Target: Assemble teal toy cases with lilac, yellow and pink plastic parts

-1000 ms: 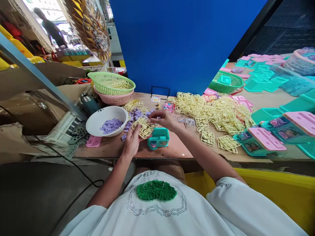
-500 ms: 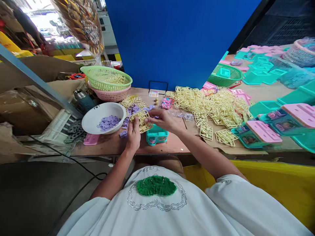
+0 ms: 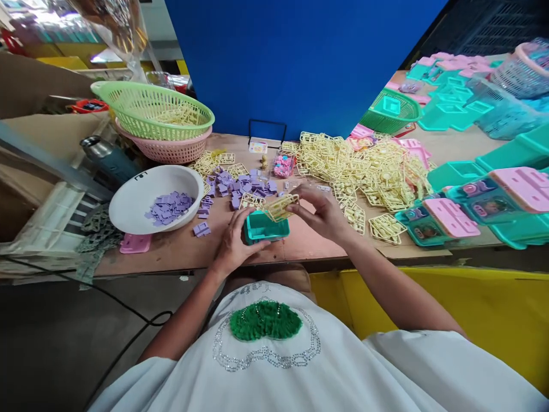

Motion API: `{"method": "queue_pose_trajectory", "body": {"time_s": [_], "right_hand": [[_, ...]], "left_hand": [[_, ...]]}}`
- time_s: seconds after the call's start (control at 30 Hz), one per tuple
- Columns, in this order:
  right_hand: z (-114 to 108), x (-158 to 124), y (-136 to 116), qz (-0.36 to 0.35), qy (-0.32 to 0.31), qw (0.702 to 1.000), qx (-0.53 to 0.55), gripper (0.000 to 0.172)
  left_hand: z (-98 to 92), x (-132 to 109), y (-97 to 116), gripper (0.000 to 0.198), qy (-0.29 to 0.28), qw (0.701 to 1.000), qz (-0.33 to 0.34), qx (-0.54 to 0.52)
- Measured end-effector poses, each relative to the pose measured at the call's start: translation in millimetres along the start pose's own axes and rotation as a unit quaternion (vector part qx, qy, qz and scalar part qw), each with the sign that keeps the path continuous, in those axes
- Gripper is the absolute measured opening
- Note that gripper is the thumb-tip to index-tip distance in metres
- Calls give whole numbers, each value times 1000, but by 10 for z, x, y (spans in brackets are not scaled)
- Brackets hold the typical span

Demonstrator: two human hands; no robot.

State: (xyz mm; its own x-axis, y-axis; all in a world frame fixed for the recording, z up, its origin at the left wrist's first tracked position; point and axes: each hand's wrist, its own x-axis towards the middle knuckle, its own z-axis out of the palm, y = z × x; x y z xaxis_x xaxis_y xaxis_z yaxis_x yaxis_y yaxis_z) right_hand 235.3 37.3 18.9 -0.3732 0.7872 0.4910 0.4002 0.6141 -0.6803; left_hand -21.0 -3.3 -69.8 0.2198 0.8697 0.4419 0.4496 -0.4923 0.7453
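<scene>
My right hand (image 3: 323, 214) pinches a cream plastic parts frame (image 3: 278, 208) and holds it tilted over the right rear of a small open teal box (image 3: 266, 234). The box stands on the table near its front edge. My left hand (image 3: 235, 243) grips the box at its left, with fingers along the left side and thumb across the front. Another cream frame (image 3: 253, 200) shows just behind the box. Loose purple plastic pieces (image 3: 240, 187) lie beyond my left hand. What lies on the box floor cannot be made out.
Left stands a white bowl (image 3: 124, 207) of purple pieces, with stacked green (image 3: 141, 117) and pink baskets (image 3: 171, 150) behind. A heap of cream frames (image 3: 360, 166) lies to the right, near teal boxes with pink lids (image 3: 454, 216). A blue panel (image 3: 295, 63) rises behind the table.
The cream frame has gone from between both hands to my right hand alone, over the box. My left hand has let go of it and come down onto the box. The view has shifted slightly.
</scene>
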Motion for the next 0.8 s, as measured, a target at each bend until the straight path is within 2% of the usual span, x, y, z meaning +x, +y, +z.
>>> {"method": "queue_pose_trajectory", "body": {"time_s": [0.1, 0.2, 0.3, 0.4, 0.53, 0.57, 0.63, 0.73, 0.8], "right_hand": [[34, -174, -52, -46, 3, 998, -48, 22], [66, -236, -115, -95, -18, 991, -91, 12], [127, -188, -152, -137, -51, 977, -154, 13], [249, -98, -191, -146, -107, 957, -226, 18], [407, 35, -224, -130, -172, 923, -319, 17], [412, 85, -203, -130, -183, 922, -314, 15], [365, 235, -102, -116, -191, 941, -256, 17], [229, 609, 183, -23, -156, 973, -167, 19], [194, 931, 426, 74, -130, 968, -202, 18]], "left_hand": [[-12, -19, 101, 77, 10, 999, 40, 17], [-39, 3, 151, 78, 5, 999, 41, 21], [-43, 30, 136, 77, 3, 999, 30, 25], [-24, 43, 108, 75, 4, 1000, 26, 15], [13, 30, 75, 74, 10, 1000, 0, -2], [20, 22, 57, 74, 13, 1000, -10, -7], [30, 3, 5, 73, 19, 999, -33, -25], [38, -44, -93, 75, 11, 995, -70, -69], [55, -99, -141, 82, -6, 988, -102, -112]]}}
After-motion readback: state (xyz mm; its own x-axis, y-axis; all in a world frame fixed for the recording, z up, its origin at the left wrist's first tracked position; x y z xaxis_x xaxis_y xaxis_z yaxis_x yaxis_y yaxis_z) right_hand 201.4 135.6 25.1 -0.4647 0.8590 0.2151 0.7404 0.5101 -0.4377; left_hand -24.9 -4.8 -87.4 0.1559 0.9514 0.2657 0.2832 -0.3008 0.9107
